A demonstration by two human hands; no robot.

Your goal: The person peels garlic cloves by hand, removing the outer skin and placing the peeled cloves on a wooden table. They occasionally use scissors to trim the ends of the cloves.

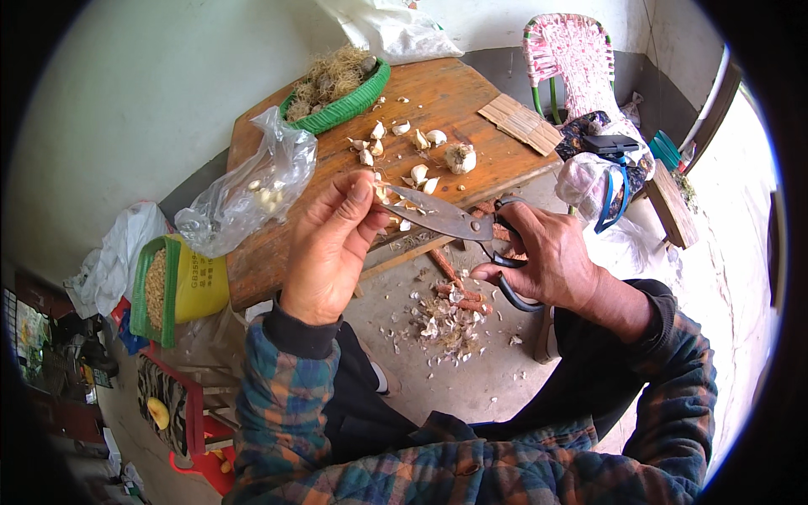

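My left hand pinches a small garlic clove between thumb and fingertips. My right hand grips the dark handles of a pair of scissors; the blades are parted, their tips at the clove. Beyond them on the wooden table lie several loose garlic cloves and a garlic bulb. To the left, a clear plastic bag has peeled cloves in it. A green woven basket at the back holds garlic bulbs with dry roots.
A slatted bamboo piece lies at the table's right corner. Garlic skins and corn cobs lie on the floor between my legs. At left stand a yellow-and-green sack and a camouflage-covered stool; a chair is at right.
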